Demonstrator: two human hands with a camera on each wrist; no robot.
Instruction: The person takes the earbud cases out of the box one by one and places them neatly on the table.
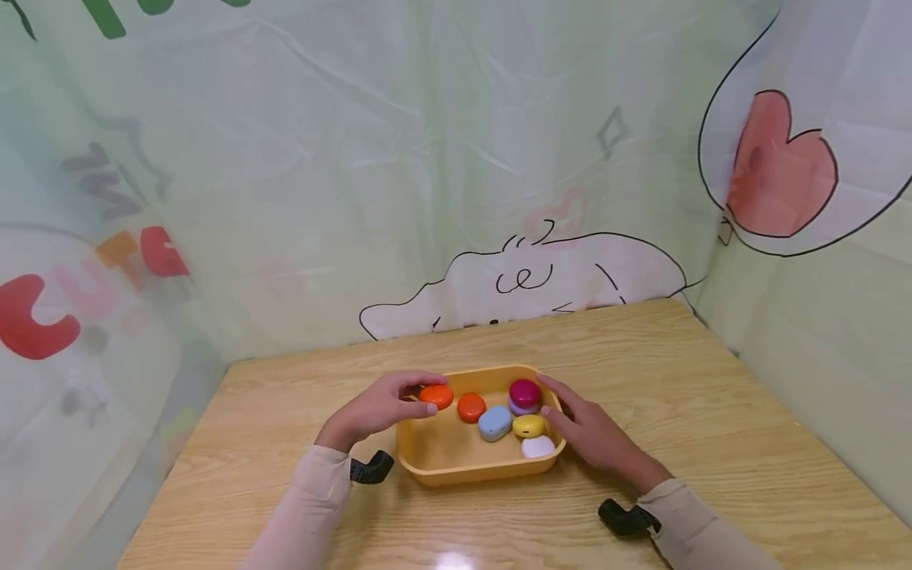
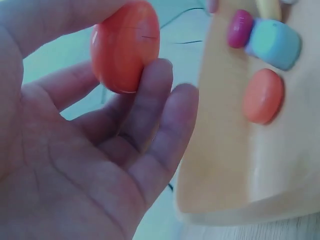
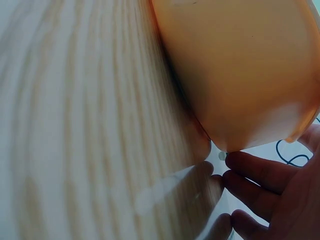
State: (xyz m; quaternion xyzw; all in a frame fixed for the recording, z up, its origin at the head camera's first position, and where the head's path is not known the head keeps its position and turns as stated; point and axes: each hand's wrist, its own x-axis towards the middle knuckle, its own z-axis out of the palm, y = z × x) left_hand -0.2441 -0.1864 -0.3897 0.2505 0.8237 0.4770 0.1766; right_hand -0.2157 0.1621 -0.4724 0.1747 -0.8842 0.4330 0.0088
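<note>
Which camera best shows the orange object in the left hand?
The left wrist view: the orange object appears large there, gripped in the left hand. The head view shows it small; the right wrist view, not at all.

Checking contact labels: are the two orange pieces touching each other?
Apart. The left wrist view shows a clear gap between the held orange piece and the other orange piece inside the tray.

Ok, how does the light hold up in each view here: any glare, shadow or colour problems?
Head: evenly lit, but a white glare spot on the table at the bottom edge. Left wrist: washed out, the left hand tinted bluish-purple, a soft highlight on the orange piece. Right wrist: dim, the right hand darkened, shadow along the tray by the table.
</note>
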